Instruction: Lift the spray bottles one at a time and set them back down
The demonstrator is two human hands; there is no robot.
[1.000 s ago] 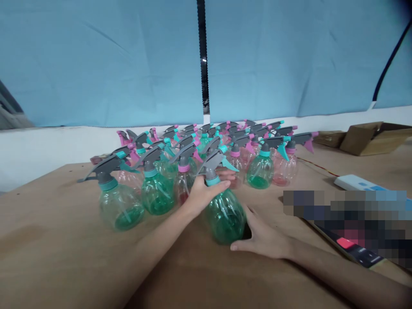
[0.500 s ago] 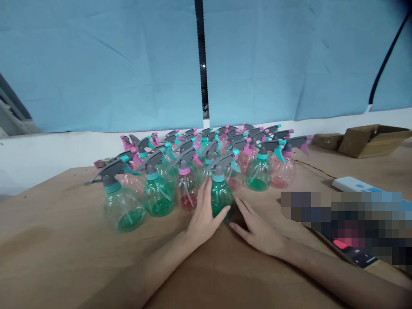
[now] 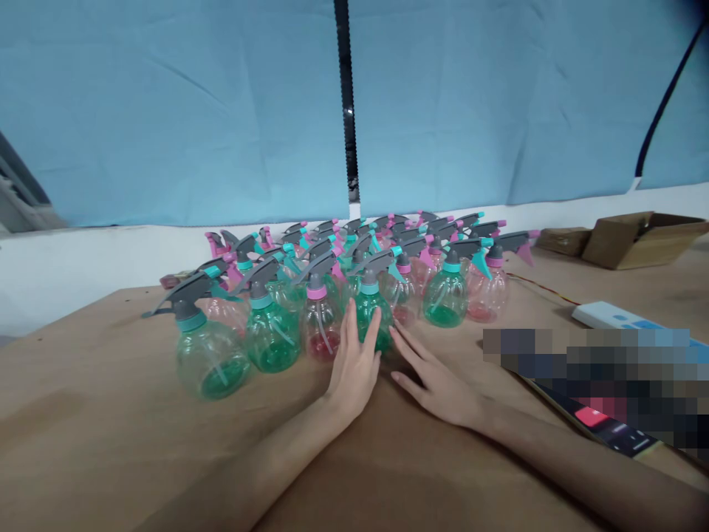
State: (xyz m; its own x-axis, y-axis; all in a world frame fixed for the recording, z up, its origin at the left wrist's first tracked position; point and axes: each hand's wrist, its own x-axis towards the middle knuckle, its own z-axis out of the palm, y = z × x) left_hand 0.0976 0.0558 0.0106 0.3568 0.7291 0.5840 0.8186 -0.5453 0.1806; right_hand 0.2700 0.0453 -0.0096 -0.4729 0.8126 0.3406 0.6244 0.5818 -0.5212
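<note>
A round green spray bottle (image 3: pixel 370 303) with a turquoise collar and grey trigger head stands upright between my hands. My left hand (image 3: pixel 356 369) lies against its front and left side, fingers stretched and apart. On the bottle's right, my right hand (image 3: pixel 443 384) is open, its fingertips at or very near the lower side; I cannot tell whether they touch. Just left stands a clear bottle with a pink collar and red bottom (image 3: pixel 321 325), and beyond it a green spray bottle (image 3: pixel 274 332). Another green spray bottle (image 3: pixel 446 299) stands to the right.
Several more pink and green spray bottles crowd behind, towards the white ledge (image 3: pixel 83 258). A paler green bottle (image 3: pixel 210 362) stands front left. At right lie an open cardboard box (image 3: pixel 636 244), a white power strip (image 3: pixel 601 314) and a phone (image 3: pixel 614 432), partly covered by pixelation.
The green bottle between my hands has slid away from me and slightly left, closer to the others. Both hands have moved forward with it, and my left fingers now lie across its front.
</note>
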